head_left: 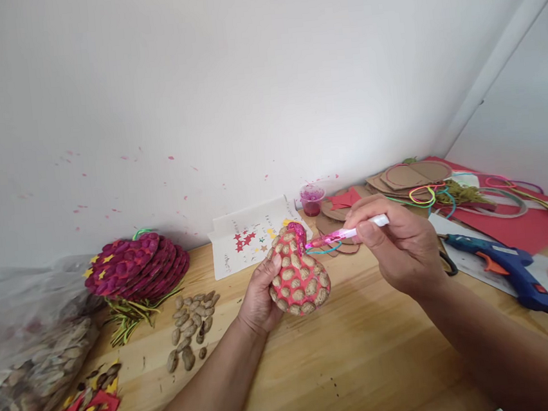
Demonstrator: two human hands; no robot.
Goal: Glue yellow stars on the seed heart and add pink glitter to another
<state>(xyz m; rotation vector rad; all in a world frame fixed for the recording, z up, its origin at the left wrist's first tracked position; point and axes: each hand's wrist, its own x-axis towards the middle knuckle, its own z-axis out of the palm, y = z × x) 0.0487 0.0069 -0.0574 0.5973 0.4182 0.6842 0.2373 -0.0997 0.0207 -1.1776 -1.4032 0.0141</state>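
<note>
My left hand grips a red pear-shaped craft piece covered with peanut shells, holding it upright above the wooden table. The top of the piece is coated in pink glitter. My right hand pinches a thin brush with a white handle and pink bristle end, its tip touching the glittered top of the piece. A small cup of pink glitter stands behind, against the wall.
Loose peanut shells lie left of my hand, beside a stack of purple finished pieces. A plastic bag of shells sits far left. A blue glue gun, cardboard cutouts, coloured cords and a star sheet lie around.
</note>
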